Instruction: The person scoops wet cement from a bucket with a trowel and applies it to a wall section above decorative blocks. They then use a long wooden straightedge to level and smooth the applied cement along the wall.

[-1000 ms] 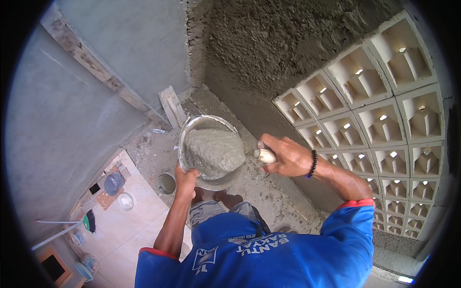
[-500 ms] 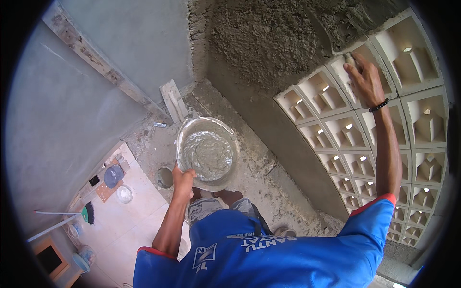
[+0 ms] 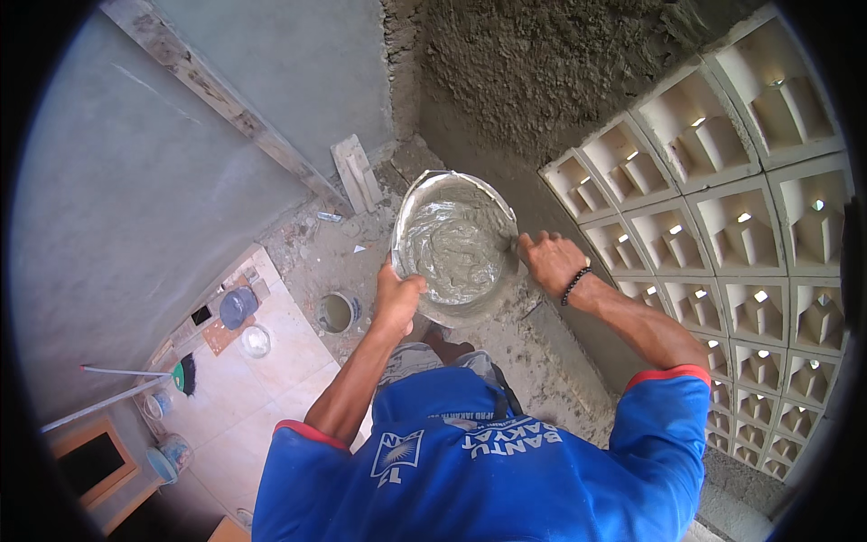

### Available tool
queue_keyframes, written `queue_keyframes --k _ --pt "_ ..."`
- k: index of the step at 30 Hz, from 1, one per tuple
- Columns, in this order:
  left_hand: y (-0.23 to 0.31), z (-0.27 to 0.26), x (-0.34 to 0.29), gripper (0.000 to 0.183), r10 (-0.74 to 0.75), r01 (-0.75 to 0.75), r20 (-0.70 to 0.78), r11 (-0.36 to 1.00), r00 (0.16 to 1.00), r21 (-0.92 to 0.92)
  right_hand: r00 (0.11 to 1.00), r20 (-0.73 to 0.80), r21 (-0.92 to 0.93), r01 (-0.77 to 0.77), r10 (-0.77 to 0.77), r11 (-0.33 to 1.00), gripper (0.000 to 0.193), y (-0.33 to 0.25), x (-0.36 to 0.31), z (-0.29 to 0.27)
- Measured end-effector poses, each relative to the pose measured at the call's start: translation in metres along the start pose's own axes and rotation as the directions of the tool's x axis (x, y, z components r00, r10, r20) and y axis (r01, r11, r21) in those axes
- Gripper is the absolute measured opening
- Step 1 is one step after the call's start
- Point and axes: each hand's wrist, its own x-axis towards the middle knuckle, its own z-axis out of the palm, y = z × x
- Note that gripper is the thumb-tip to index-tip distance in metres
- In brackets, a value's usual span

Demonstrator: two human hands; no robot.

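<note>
A bucket (image 3: 414, 303) holding wet grey mortar (image 3: 456, 248) is in front of my body. Its pale rim is smeared with mortar. My left hand (image 3: 397, 296) grips the bucket's left rim, thumb over the edge. At the right side of the rim is my right hand (image 3: 553, 260), its fingers curled closed; whatever lies inside them is hidden, and no trowel blade shows. Beyond the bucket, rough fresh mortar (image 3: 542, 77) covers the wall above the pale ventilation blocks (image 3: 713, 149).
A wooden float (image 3: 356, 173) leans by the wall corner, near a long board (image 3: 221, 95). A small pail (image 3: 338, 312) stands left of my legs. Farther left are a dark tub (image 3: 237, 307), a white bowl (image 3: 256, 341) and a green broom (image 3: 184, 374) on tiles.
My right hand has come down from the ventilation blocks, where it held a handle, to the bucket's right side. The bucket and my left hand have moved up and to the right.
</note>
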Motion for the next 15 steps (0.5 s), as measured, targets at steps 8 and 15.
queue_keyframes --k 8,15 --pt "0.01 -0.017 0.002 0.063 0.0 0.0 0.003 0.999 1.0 0.046 0.99 0.096 0.443 0.046 -0.099 0.895 0.034 -0.025 -0.011 0.021" --pt "0.021 -0.038 -0.001 0.067 -0.019 0.02 -0.033 0.999 0.999 0.045 0.998 0.049 0.424 0.022 -0.048 0.905 0.03 -0.042 0.001 0.011"
